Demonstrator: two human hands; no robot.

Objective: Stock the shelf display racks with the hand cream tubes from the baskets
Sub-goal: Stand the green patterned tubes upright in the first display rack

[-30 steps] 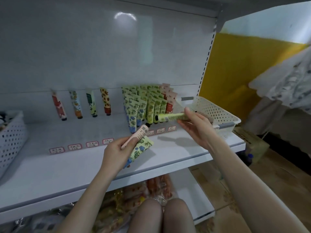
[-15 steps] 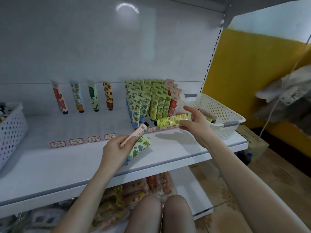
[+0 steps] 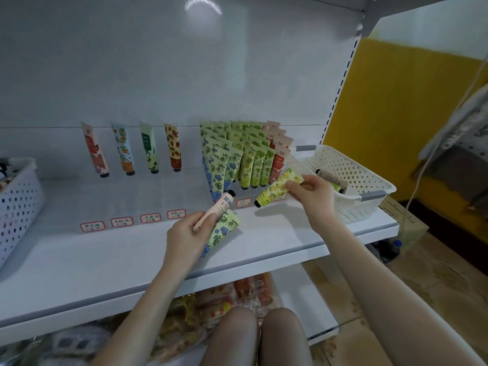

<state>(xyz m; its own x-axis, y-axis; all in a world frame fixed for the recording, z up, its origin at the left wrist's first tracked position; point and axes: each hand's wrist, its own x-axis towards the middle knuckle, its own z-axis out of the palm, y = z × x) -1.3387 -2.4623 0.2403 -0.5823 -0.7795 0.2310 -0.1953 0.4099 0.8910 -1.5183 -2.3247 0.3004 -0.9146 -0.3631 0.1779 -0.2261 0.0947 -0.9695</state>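
My left hand (image 3: 186,235) grips two tubes over the shelf: a pink tube (image 3: 220,210) and a green tube with blue flowers (image 3: 224,229). My right hand (image 3: 311,192) pinches the flat end of a yellow-green lemon tube (image 3: 276,191), its black cap pointing down-left just in front of the filled rack rows (image 3: 237,159). Those rows hold several blue-flower, lemon, green and pink tubes. A cream basket (image 3: 369,186) at the right holds a few more tubes (image 3: 331,180).
Four single tubes (image 3: 132,149) lean against the back panel at the left, above red-framed price labels (image 3: 132,221). A white perforated basket (image 3: 18,207) stands at the far left. The white shelf (image 3: 105,260) runs in front; packaged goods lie on the shelf below, above my knees.
My right hand has tilted the lemon tube from lying level to cap-down and lowered it toward the rack front. My left hand has kept its two tubes nearly still.
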